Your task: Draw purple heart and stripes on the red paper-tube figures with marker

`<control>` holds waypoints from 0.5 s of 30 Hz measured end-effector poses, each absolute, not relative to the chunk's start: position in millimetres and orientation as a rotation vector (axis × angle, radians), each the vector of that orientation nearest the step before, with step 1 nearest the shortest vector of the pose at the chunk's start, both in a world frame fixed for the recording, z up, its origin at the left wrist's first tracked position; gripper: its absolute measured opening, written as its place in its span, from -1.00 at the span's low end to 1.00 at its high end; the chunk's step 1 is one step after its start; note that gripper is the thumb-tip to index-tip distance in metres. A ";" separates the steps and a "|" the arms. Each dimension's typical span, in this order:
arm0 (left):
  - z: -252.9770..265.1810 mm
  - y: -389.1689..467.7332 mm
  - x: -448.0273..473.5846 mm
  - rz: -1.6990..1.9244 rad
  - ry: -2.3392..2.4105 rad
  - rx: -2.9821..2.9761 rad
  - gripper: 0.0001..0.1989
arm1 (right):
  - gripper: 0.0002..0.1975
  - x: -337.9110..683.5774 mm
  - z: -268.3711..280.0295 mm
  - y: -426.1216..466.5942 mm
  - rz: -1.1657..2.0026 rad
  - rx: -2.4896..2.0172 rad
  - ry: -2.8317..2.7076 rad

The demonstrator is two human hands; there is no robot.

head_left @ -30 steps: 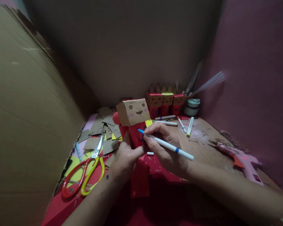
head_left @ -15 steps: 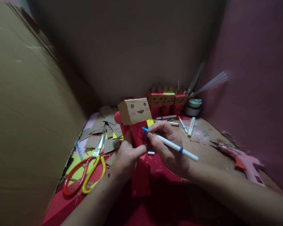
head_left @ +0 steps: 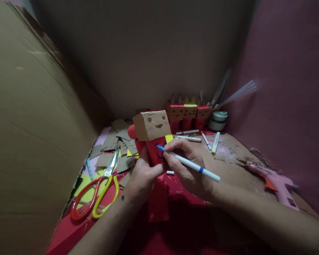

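A cardboard figure (head_left: 155, 125) with a boxy head, drawn-on eyes, snout and pink cheeks stands upright on a red body. My left hand (head_left: 145, 173) is wrapped round that red body from below and the left. Between the thumb and fingers of my right hand (head_left: 190, 164) is a white felt-tip pen (head_left: 192, 164) with a blue band. Its blue tip meets the front of the red body, where a dark rounded outline shows. A small white pen cap (head_left: 170, 173) lies behind the right fingers on red paper.
Scissors (head_left: 106, 187) with red and yellow handles lie left, beside cardboard scraps (head_left: 110, 140). Several similar figures (head_left: 188, 111) stand at the back near a pale green lidded jar (head_left: 218, 120). Loose markers (head_left: 215, 142) lie before them. A pink glue gun (head_left: 275, 180) rests at the right.
The pen tip has shifted slightly left on the red body, and the drawn outline looks fuller. My left hand and the figure have barely moved.
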State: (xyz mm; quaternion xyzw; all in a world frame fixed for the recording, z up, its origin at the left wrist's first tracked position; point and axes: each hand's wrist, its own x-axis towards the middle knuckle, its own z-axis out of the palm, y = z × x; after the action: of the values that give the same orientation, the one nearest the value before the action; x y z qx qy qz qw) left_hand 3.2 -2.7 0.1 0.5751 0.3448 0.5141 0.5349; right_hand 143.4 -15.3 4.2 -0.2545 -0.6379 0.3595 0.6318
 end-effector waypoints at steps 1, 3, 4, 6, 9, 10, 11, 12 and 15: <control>0.7 -2.7 3.7 1.235 0.820 1.361 -0.58 | -0.95 143.6 4.8 -15.5 0.817 -0.592 -1.464; 0.2 -2.5 4.2 1.244 0.821 1.342 -0.57 | -0.95 143.6 5.6 -15.6 0.816 -0.607 -1.467; -0.6 -2.3 4.3 1.237 0.818 1.331 -0.57 | -0.95 143.4 5.6 -15.5 0.822 -0.610 -1.460; -2.6 -2.1 4.1 1.221 0.803 1.313 -0.57 | -0.95 142.9 4.8 -15.1 0.848 -0.604 -1.444; -4.1 -2.7 3.9 1.213 0.787 1.298 -0.58 | -0.94 142.0 2.4 -14.8 0.870 -0.596 -1.426; -3.9 -3.2 3.9 1.212 0.787 1.294 -0.58 | -0.94 141.7 1.7 -15.0 0.875 -0.596 -1.422; -3.6 -3.6 3.9 1.209 0.792 1.292 -0.58 | -0.93 141.4 1.2 -15.3 0.877 -0.598 -1.417; -3.1 -4.1 4.0 1.203 0.798 1.291 -0.58 | -0.93 141.2 0.8 -15.7 0.877 -0.603 -1.411; -2.7 -4.8 4.3 1.193 0.788 1.283 -0.57 | -0.93 141.0 0.9 -17.0 0.876 -0.602 -1.395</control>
State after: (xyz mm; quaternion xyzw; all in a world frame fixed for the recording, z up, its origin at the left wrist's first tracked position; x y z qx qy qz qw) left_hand 4.3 -4.8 -2.7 0.5475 0.3363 0.5090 0.5728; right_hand 141.0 -17.0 0.9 -0.2637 -0.6115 0.3839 0.6396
